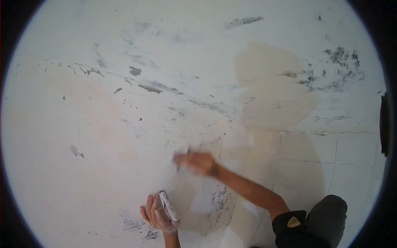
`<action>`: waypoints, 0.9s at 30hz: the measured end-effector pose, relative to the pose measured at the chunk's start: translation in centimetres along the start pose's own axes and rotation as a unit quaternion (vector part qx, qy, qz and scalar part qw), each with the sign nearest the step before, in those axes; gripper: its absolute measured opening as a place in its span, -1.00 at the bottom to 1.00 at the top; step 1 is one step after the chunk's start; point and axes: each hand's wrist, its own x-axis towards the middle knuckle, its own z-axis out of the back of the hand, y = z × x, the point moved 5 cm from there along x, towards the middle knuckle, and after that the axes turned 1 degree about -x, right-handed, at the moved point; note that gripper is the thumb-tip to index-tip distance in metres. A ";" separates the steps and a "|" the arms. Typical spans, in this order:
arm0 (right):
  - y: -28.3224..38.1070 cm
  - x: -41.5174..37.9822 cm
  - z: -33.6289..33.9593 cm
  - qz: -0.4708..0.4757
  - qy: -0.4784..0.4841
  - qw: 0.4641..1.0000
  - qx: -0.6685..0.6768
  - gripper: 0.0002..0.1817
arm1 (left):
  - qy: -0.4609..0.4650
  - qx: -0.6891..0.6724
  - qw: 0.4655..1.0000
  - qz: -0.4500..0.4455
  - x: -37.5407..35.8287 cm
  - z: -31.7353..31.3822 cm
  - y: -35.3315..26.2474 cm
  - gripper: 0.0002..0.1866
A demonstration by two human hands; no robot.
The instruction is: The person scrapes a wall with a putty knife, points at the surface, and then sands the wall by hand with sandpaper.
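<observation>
My right hand [196,163] is smeared by motion, its fingers closed around a thin scraper-like blade [180,159] against the pale wall [103,165]. The blade is too blurred for its exact kind to show. Lower and to the left, my left hand [160,215] grips a narrow, flat tool [168,205] coated in white, seen nearly edge-on. Its fingers are bent around the far side, and a gap separates the two hands. Below them, a damp-looking beige patch [184,198] spreads over the wall.
Dark scuffs and chips [151,89] run across the wall. A larger beige patch [275,87] lies at upper right, above tile-like grid lines [306,161]. A dark sleeve [289,225] and dark cloth [328,217] fill the lower right. A dark object [384,124] stands at the right edge.
</observation>
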 end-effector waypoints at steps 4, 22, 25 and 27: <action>-6.2 1.0 1.5 -0.214 -0.138 0.966 -0.050 -0.55 | 0.027 -0.010 1.000 -0.011 0.2 0.5 -0.5 -0.70; -2.3 1.3 -0.1 -0.009 -0.029 0.999 -0.036 -0.63 | 0.005 0.001 1.000 -0.007 0.8 0.6 -0.6 -0.82; -6.6 2.2 2.7 -0.320 -0.162 0.931 -0.069 -0.51 | 0.017 -0.026 0.999 0.008 0.4 1.0 -0.6 -0.82; -3.8 1.2 0.9 -0.252 -0.153 0.954 -0.055 -0.53 | 0.005 -0.004 1.000 -0.007 0.9 0.6 -0.8 -0.80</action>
